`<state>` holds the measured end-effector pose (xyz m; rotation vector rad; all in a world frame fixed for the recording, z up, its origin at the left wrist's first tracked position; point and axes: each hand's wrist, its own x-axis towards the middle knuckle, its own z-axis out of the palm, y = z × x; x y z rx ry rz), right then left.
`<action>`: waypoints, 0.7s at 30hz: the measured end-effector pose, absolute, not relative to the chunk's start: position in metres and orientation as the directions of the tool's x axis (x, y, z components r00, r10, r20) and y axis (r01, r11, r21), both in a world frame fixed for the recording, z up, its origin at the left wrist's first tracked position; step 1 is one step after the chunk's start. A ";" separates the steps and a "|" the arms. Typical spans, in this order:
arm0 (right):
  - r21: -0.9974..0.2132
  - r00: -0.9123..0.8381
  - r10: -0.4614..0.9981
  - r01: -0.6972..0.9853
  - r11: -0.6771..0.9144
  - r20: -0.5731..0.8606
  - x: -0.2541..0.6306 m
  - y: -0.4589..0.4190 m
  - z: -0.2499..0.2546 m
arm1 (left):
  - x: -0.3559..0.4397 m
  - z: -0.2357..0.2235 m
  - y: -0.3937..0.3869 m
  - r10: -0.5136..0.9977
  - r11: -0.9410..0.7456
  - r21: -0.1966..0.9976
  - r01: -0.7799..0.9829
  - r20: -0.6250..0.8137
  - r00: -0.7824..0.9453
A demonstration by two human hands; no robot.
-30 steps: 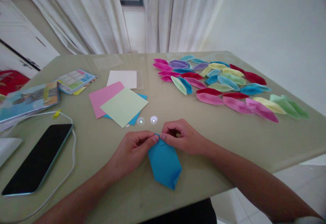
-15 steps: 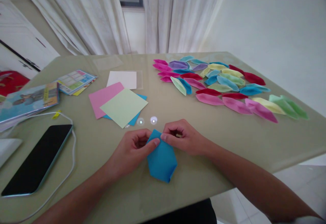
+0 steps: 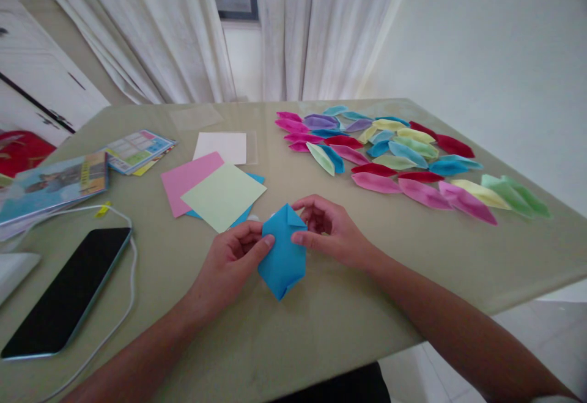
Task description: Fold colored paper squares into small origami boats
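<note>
A folded sheet of blue paper [image 3: 282, 253] is held up between my two hands over the front of the table. Its outline is a long hexagon, with a small flap turned down at the top right and a fold along the lower right edge. My left hand [image 3: 238, 247] pinches its left edge, thumb on the front and fingers behind. On the other side, my right hand [image 3: 328, 232] grips the right edge, the thumb lying just under the small flap. The fingertips behind the paper are hidden.
Several folded paper petals [image 3: 422, 192] in many colours lie at the right. Pale green [image 3: 224, 195], pink [image 3: 190, 180] and white sheets [image 3: 222, 146] lie left of centre. A phone [image 3: 68, 293], a white cable [image 3: 134, 280] and booklets [image 3: 55, 183] occupy the left side.
The blue paper has been raised and moved away from me, tilting more upright. My left hand has shifted from its top to its left edge, and a small flap now shows at the top right.
</note>
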<state>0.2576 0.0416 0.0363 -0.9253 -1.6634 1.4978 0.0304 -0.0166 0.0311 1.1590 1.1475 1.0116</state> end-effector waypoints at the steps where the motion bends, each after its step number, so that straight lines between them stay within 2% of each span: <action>1: -0.991 -0.486 0.872 0.075 0.109 0.059 0.258 0.042 0.036 | 0.031 0.031 -0.017 0.982 0.131 0.991 -0.004 -0.129 0.140; 4: -0.964 -0.450 0.883 0.148 0.219 0.132 0.259 0.041 0.035 | 0.031 0.030 -0.018 0.987 0.106 0.994 0.021 -0.107 0.121; 6: -0.956 -0.423 0.895 0.174 0.238 0.145 0.259 0.040 0.036 | 0.031 0.029 -0.017 0.991 0.087 0.995 0.037 -0.091 0.102; 13: -0.988 -0.308 0.946 0.080 0.131 0.101 0.258 0.046 0.036 | 0.029 0.031 -0.016 0.999 0.011 0.998 0.065 -0.014 0.051; 21: -1.000 -0.091 0.995 -0.014 0.026 0.028 0.259 0.057 0.033 | 0.032 0.026 -0.018 0.974 0.139 0.990 -0.041 -0.129 0.189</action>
